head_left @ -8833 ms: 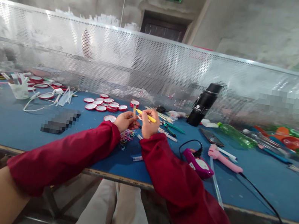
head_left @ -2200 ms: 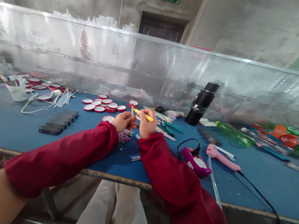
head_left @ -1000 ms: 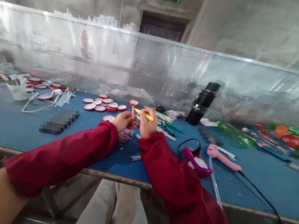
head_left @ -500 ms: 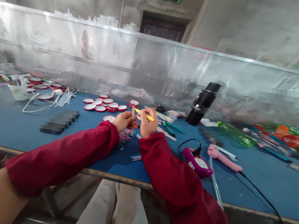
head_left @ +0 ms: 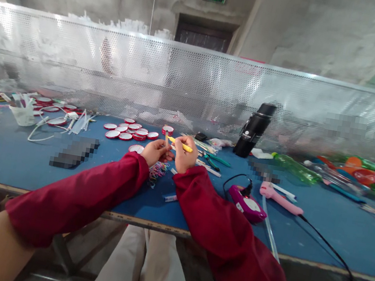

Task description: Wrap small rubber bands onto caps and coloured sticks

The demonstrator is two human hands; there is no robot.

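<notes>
My left hand (head_left: pixel 154 152) is closed on a thin flat tan strip (head_left: pixel 166 139) that stands up from its fingertips. In a writing grip, my right hand (head_left: pixel 185 158) holds a yellow pen (head_left: pixel 186 148), its front end pointing left, close to the top of the strip. Whether the tip touches the strip I cannot tell. Both hands are above the blue table (head_left: pixel 112 159). Below my left hand lies a tangle of multicoloured thin strands (head_left: pixel 157 176). Several round red-rimmed white discs (head_left: pixel 125 136) lie to its left, and a small stack (head_left: pixel 167 130) stands behind.
Pliers with teal handles (head_left: pixel 218 159) and thin sticks lie beyond my right hand. To the right are a black bottle (head_left: pixel 254 130), a purple power box (head_left: pixel 247 204) and a pink glue gun (head_left: pixel 282 198). A blurred dark slab (head_left: pixel 76 151) and a white cup (head_left: pixel 22 115) are left.
My right hand and the yellow pen have shifted very slightly. My left hand holds the strip as before.
</notes>
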